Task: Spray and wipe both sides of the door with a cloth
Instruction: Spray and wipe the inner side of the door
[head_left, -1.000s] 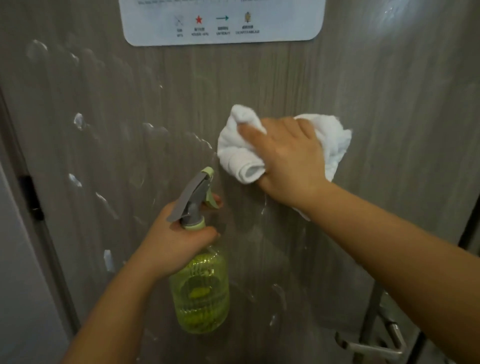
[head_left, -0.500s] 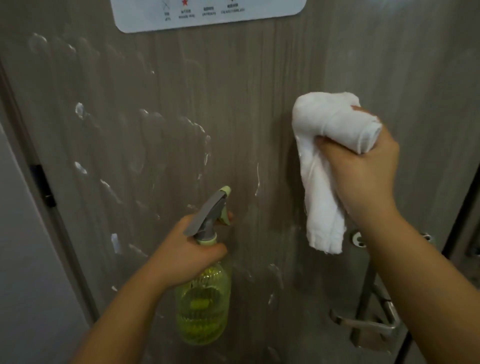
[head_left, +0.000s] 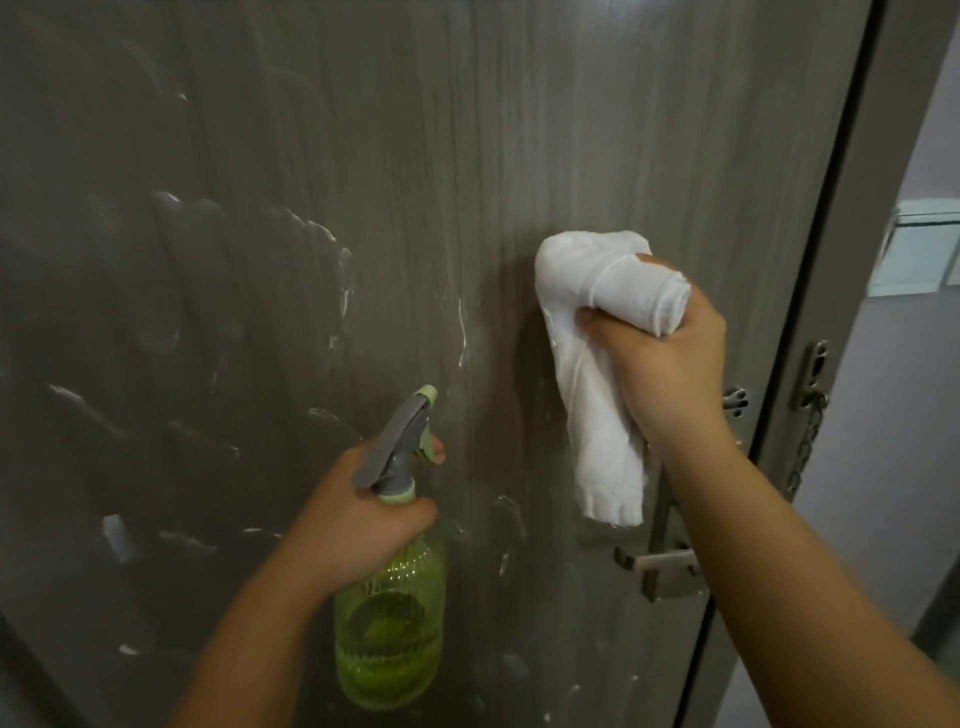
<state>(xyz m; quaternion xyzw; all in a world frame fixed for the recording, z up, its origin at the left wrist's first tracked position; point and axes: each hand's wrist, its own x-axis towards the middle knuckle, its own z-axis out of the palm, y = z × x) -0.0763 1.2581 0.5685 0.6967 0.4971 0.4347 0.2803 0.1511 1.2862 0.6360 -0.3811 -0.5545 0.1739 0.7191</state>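
The right hand grips the white cloth bunched at its top, against the door near the lever handle. The cloth is soft, light and limp; its free tail hangs loose, so hold it wadded. The left hand grips the green spray bottle at the neck. The bottle looks rigid and part full, possibly slippery when wet.

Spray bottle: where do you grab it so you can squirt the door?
Probably best at the narrow neck just under the grey head of the spray bottle, coming from behind, the side away from the door. The left hand grips it there now, a finger on the green trigger, the nozzle aimed at the door. The round body looks wider.
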